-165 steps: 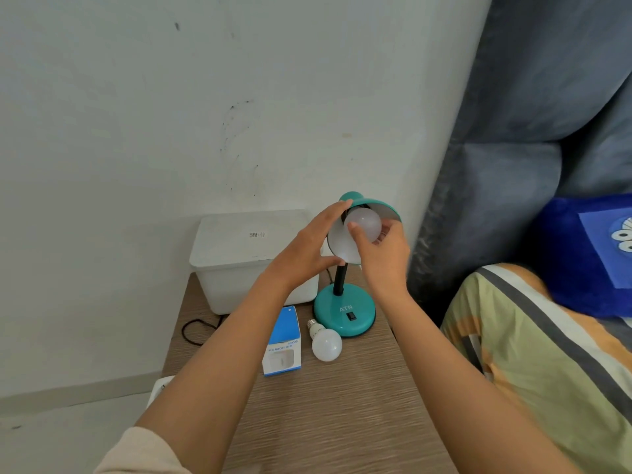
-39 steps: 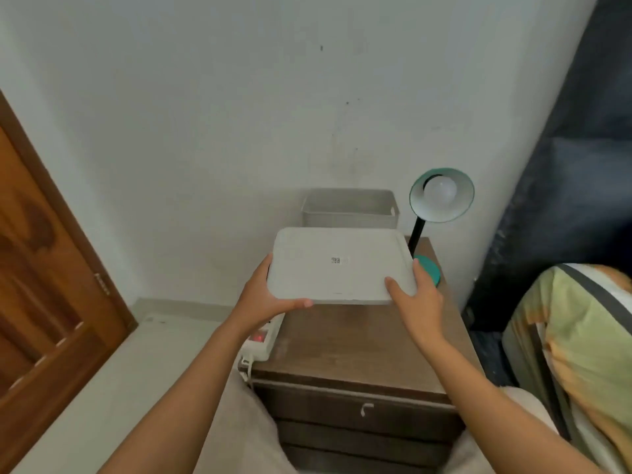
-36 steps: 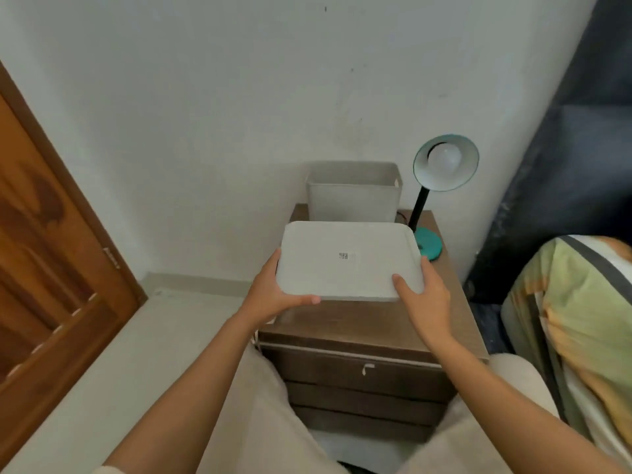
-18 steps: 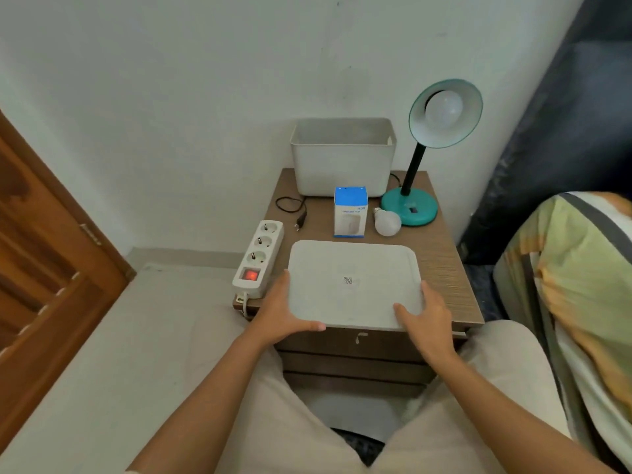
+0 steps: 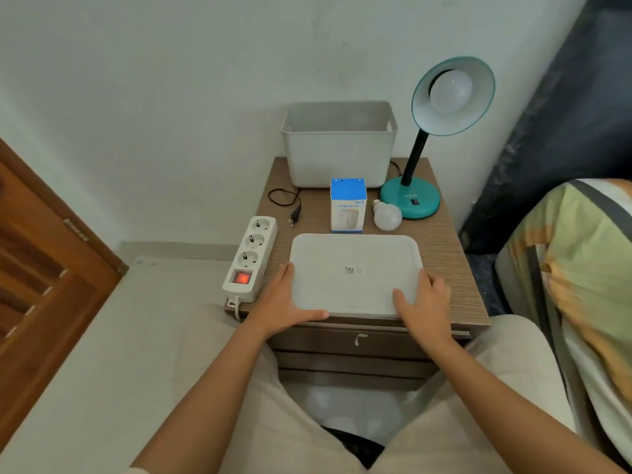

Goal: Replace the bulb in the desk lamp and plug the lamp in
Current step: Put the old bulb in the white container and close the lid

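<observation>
While both my hands rest on the white lid (image 5: 355,273) at the near edge of the surface (image 5: 441,254), the thing that matters next is the black plug (image 5: 294,215), lying loose at about eleven o'clock from my left hand (image 5: 285,304). Its long axis runs roughly twelve to six, pins toward me, with its cord (image 5: 282,196) looped behind it. My left hand is clearly the nearer one; my right hand (image 5: 425,304) sits well apart from it, across the lid. The power strip (image 5: 251,256) lies just beside the plug, along the left edge of the surface, its switch glowing red and all three sockets free.

My fingers (image 5: 316,315) are spread flat around the lid's two near corners, pressing it rather than pinching it.

The desk lamp (image 5: 427,142) stands at one o'clock with a bulb (image 5: 450,91) seated in its shade. A second bulb (image 5: 386,216) lies beside the base, next to a blue and white box (image 5: 348,206). An open grey bin (image 5: 338,143) stands at twelve, against the wall. A wooden door is at nine, bedding at three.

I judge the bulb swap done and the plugging-in still to do.
</observation>
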`<state>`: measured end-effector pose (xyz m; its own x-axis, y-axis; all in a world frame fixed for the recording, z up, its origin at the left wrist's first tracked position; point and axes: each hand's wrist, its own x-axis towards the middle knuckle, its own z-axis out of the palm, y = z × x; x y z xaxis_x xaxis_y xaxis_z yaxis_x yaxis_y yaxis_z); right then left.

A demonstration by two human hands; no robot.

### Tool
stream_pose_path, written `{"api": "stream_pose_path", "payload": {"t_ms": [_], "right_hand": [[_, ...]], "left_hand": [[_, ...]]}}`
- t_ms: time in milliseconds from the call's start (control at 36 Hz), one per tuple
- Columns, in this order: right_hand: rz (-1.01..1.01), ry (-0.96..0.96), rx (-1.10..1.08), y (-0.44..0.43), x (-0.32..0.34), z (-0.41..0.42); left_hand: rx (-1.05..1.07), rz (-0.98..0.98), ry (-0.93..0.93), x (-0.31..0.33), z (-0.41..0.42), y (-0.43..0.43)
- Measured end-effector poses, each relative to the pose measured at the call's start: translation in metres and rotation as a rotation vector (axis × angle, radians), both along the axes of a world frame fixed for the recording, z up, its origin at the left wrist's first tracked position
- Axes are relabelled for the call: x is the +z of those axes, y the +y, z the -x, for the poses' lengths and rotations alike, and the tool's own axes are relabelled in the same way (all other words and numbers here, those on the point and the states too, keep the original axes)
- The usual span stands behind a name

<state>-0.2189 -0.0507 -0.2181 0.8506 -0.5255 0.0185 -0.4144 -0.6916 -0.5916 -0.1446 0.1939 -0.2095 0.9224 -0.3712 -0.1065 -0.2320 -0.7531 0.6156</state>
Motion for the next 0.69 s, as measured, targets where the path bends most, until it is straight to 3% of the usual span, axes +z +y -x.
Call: {"api": "stream_pose_path", "payload": {"t_ms": [139,250,472,694], "right_hand": [[-0.083,-0.008,0.034,-0.004,0.004,-0.003],[-0.121,-0.064,0.023,-0.010,0.016,-0.022],[-0.136,-0.199,0.032,-0.021,0.050,-0.102],[-0.140,-0.198,0.042,-0.022,0.033,-0.146]], "left_hand": [[0.043,0.071,0.069,0.010,-0.005,-0.007],[0.082,0.164,-0.051,0.035,-0.029,-0.015],[0.197,0.228,-0.246,0.111,-0.147,-0.034],[0.318,0.315,-0.164,0.132,-0.248,-0.067]]}}
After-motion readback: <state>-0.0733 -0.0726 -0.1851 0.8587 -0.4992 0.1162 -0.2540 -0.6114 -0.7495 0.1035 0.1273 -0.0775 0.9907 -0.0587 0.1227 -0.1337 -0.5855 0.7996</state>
